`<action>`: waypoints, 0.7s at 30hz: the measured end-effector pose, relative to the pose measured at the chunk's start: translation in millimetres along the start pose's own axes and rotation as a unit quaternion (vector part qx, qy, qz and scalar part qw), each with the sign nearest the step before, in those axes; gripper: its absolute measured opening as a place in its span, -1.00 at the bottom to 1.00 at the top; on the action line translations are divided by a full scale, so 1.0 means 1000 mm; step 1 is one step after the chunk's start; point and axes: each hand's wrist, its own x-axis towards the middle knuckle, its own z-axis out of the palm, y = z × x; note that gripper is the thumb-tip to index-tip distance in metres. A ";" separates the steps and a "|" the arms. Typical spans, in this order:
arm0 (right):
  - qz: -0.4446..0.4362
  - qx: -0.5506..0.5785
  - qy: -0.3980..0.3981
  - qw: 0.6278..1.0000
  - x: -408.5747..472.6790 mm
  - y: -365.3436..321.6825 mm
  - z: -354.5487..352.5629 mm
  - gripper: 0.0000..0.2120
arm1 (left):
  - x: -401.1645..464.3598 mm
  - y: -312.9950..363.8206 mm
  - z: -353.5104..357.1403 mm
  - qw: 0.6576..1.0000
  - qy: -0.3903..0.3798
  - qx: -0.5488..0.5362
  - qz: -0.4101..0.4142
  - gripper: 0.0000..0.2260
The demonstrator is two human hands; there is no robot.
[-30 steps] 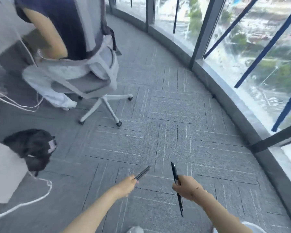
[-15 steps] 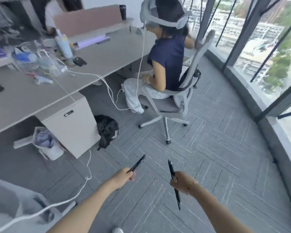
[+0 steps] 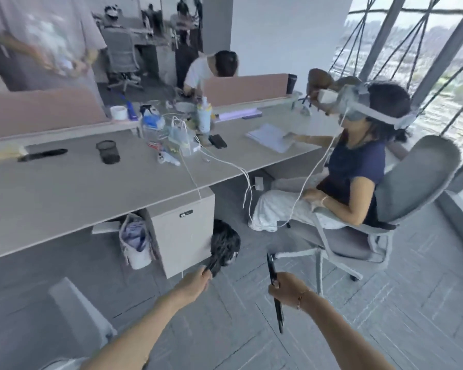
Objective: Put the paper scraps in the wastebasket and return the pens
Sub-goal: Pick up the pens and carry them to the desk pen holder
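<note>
Black and slim, a pen (image 3: 274,289) is sitting in the right hand (image 3: 288,289), low and right of centre in the frame, the fingers closing around its middle so that one end is pointing up toward the chair base and the other is hanging down below the fist. The left hand (image 3: 195,283), just left of centre at the bottom, is pinching a second dark pen (image 3: 211,264) between fingertips and thumb; its far end is blurring into a black bag (image 3: 225,244) lying on the carpet beside the desk cabinet (image 3: 182,231). Both forearms are reaching forward from the lower edge.

A black mesh pen holder (image 3: 108,152) is standing upright on the long grey desk (image 3: 72,188) in the left half of the frame, well apart from both hands. Under the desk, left of the cabinet, a white wastebasket (image 3: 137,241) with a liner is resting on the floor, holding crumpled material.

At the right, a seated person wearing a headset (image 3: 358,172) is occupying a grey office chair (image 3: 401,188), one hand lying on some papers (image 3: 270,137) on the desk. White cables (image 3: 225,166) are trailing off the desk edge.
</note>
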 end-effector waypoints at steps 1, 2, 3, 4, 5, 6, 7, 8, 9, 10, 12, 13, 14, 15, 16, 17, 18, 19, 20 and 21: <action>-0.010 -0.001 0.002 1.000 0.010 -0.013 -0.008 -0.78 | 0.003 -0.001 -0.015 1.000 0.009 -0.008 0.000 -0.79; -0.020 0.000 0.005 1.000 0.022 -0.024 -0.014 -0.73 | 0.004 0.000 -0.030 1.000 0.019 -0.018 0.002 -0.79; -0.032 0.000 0.005 0.999 0.033 -0.034 -0.021 -0.71 | 0.007 -0.001 -0.043 0.999 0.027 -0.022 -0.001 -0.81; -0.045 -0.002 0.004 0.999 0.044 -0.043 -0.026 -0.72 | 0.010 -0.003 -0.055 0.999 0.031 -0.022 -0.004 -0.82; -0.060 -0.006 0.004 0.998 0.054 -0.053 -0.031 -0.75 | 0.013 -0.006 -0.066 0.999 0.036 -0.020 -0.009 -0.83; -0.073 -0.010 0.003 0.997 0.065 -0.062 -0.035 -0.81 | 0.016 -0.008 -0.076 0.999 0.040 -0.023 -0.011 -0.84; -0.091 -0.017 0.000 0.996 0.075 -0.071 -0.038 -0.85 | 0.018 -0.009 -0.085 0.998 0.045 -0.035 -0.017 -0.85; -0.109 -0.025 -0.004 0.994 0.086 -0.079 -0.042 -0.85 | 0.022 -0.010 -0.092 0.997 0.049 -0.048 -0.023 -0.86; -0.127 -0.035 -0.011 0.991 0.097 -0.087 -0.046 -0.82 | 0.027 -0.012 -0.098 0.996 0.054 -0.054 -0.038 -0.87; -0.140 -0.043 -0.020 0.989 0.109 -0.094 -0.052 -0.79 | 0.034 -0.014 -0.103 0.995 0.059 -0.056 -0.049 -0.87; -0.158 -0.059 -0.029 0.985 0.139 -0.108 -0.066 -0.73 | 0.051 -0.015 -0.118 0.993 0.078 -0.061 -0.066 -0.81; -0.168 -0.066 -0.027 0.983 0.155 -0.114 -0.074 -0.72 | 0.061 -0.015 -0.127 0.990 0.096 -0.075 -0.072 -0.80; -0.179 -0.072 -0.025 0.981 0.172 -0.120 -0.084 -0.70 | 0.073 -0.013 -0.136 0.987 0.113 -0.089 -0.074 -0.80; -0.193 -0.079 -0.026 0.978 0.188 -0.127 -0.094 -0.69 | 0.082 -0.012 -0.146 0.983 0.131 -0.102 -0.081 -0.80; -0.205 -0.087 -0.029 0.975 0.205 -0.134 -0.105 -0.68 | 0.091 -0.010 -0.155 0.979 0.150 -0.110 -0.088 -0.79; -0.216 -0.097 -0.029 0.971 0.221 -0.142 -0.115 -0.68 | 0.098 -0.007 -0.165 0.975 0.167 -0.113 -0.096 -0.74; -0.225 -0.104 -0.028 0.968 0.236 -0.150 -0.124 -0.69 | 0.104 -0.005 -0.174 0.973 0.185 -0.102 -0.096 -0.63; -0.234 -0.110 -0.028 0.966 0.249 -0.158 -0.132 -0.71 | 0.112 -0.007 -0.183 0.972 0.196 -0.085 -0.099 -0.51; -0.243 -0.111 -0.030 0.963 0.260 -0.167 -0.139 -0.75 | 0.120 -0.008 -0.192 0.971 0.205 -0.069 -0.101 -0.45; -0.253 -0.105 -0.034 0.961 0.271 -0.175 -0.145 -0.80 | 0.126 -0.007 -0.200 0.970 0.211 -0.064 -0.104 -0.48</action>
